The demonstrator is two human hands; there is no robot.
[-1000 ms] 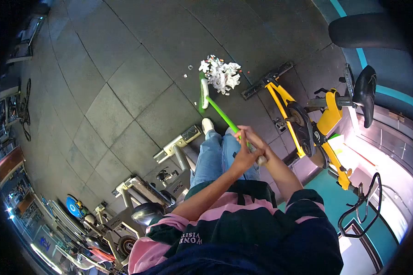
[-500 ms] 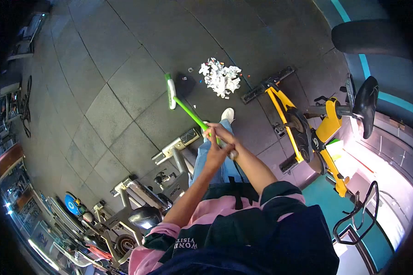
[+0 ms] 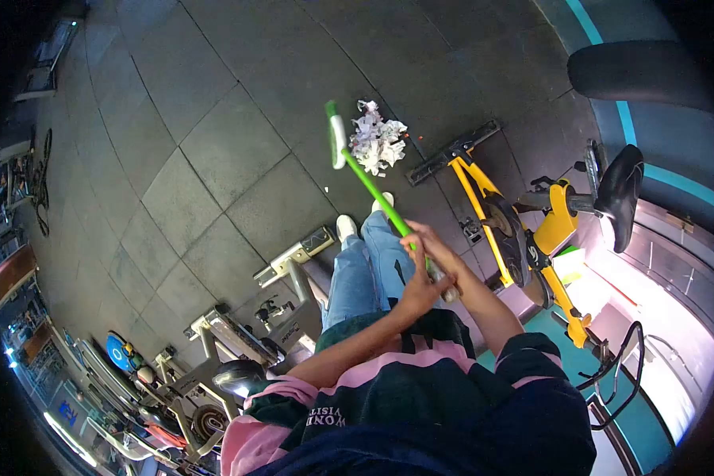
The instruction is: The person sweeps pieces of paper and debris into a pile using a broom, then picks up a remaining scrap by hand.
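Observation:
A green broom (image 3: 378,193) with a green and white head slants down from my hands to the dark tiled floor. The head is at the left edge of a pile of crumpled white paper (image 3: 379,143). My left hand (image 3: 422,287) is closed round the handle near its pale upper end. Just beyond it, my right hand (image 3: 435,244) is wrapped round the green part of the handle. Which fingers overlap is hard to make out.
A yellow exercise bike (image 3: 555,226) stands to the right of the paper. Grey gym machines (image 3: 293,262) are at the lower left, near my legs. My white shoes (image 3: 347,228) are on the floor below the pile. A black padded seat (image 3: 635,70) juts in at the upper right.
The broom head has moved right, up to the paper, and the pile looks narrower. Both hands have shifted right and towards my body. Both my shoes now show.

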